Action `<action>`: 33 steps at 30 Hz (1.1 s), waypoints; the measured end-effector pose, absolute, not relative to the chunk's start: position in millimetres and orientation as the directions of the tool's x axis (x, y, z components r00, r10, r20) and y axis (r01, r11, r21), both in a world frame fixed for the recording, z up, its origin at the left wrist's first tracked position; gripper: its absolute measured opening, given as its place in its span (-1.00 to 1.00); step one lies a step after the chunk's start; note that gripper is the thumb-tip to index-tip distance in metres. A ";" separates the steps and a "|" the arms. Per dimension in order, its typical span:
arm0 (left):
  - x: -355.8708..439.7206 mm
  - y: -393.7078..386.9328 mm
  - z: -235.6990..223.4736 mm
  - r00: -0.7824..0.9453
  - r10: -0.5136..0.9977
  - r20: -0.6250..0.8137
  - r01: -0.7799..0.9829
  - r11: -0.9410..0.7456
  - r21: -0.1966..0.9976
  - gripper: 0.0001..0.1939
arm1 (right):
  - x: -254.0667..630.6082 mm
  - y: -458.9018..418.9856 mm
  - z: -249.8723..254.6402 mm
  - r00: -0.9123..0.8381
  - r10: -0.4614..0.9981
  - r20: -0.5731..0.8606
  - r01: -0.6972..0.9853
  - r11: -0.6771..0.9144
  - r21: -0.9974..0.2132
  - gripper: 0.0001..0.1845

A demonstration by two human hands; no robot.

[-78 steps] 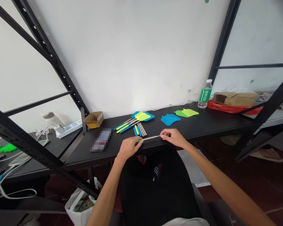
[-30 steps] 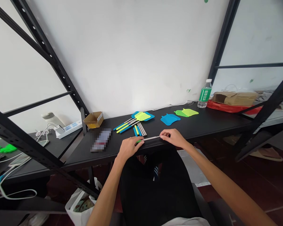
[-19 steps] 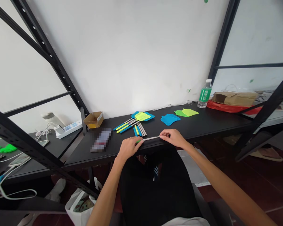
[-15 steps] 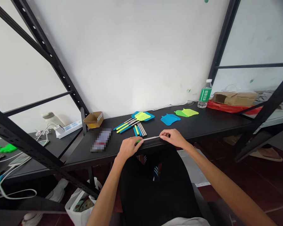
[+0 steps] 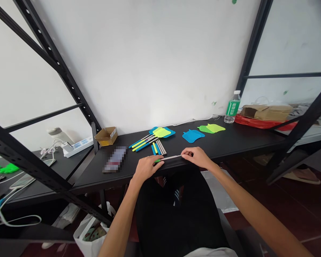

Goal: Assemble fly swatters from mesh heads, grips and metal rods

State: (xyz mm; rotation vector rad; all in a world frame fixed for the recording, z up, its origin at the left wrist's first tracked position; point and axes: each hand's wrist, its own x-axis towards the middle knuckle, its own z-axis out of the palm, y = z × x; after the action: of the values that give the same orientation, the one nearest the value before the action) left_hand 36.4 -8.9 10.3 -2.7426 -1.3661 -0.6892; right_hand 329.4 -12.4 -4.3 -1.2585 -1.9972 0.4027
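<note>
Your left hand [image 5: 146,167] is closed around the green grip end of a slim steel fly-swatter handle [image 5: 171,157]; your right hand [image 5: 196,157] pinches the opposite end between thumb and fingers. The handle runs level between your hands, just over the front edge of the black bench [image 5: 246,142].

Note the limits of this view: your left hand hides most of the green grip, your right fingers hide the far tip, and you cannot tell whether the handle touches the bench. (The flat object [image 5: 115,159] left of your hands is pixelated and cannot be identified.)

Directly beyond your hands lie loose swatter handles [image 5: 159,147] in blue, yellow and steel. A yellow-green swatter head [image 5: 162,132] overlaps a blue swatter head [image 5: 153,129]. Farther right are a second blue swatter head [image 5: 193,135] and a pair of green swatter heads [image 5: 212,128].

Compared with the first frame, your hands and the handle are almost unchanged; a pale crumpled item [image 5: 66,216] now shows on the floor below the left shelf.
</note>
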 end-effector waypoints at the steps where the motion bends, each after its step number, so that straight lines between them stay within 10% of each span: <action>1: 36.4 -8.7 10.2 0.527 0.757 0.387 0.758 -0.624 0.190 -0.56 | 329.4 -12.5 -4.2 -0.256 0.873 0.415 0.646 0.474 -0.599 -0.78; 33: 35.9 -8.7 9.2 0.521 0.754 0.399 0.759 -0.623 0.186 -0.62 | 323.9 -11.2 -13.5 -0.254 0.806 0.535 0.792 0.491 -0.363 -0.73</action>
State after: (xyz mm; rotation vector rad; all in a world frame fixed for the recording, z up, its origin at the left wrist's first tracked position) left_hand 35.9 -8.7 9.2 -2.7297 -1.3579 -0.7070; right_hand 323.9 -11.2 -13.5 -1.3100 -2.0571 0.0263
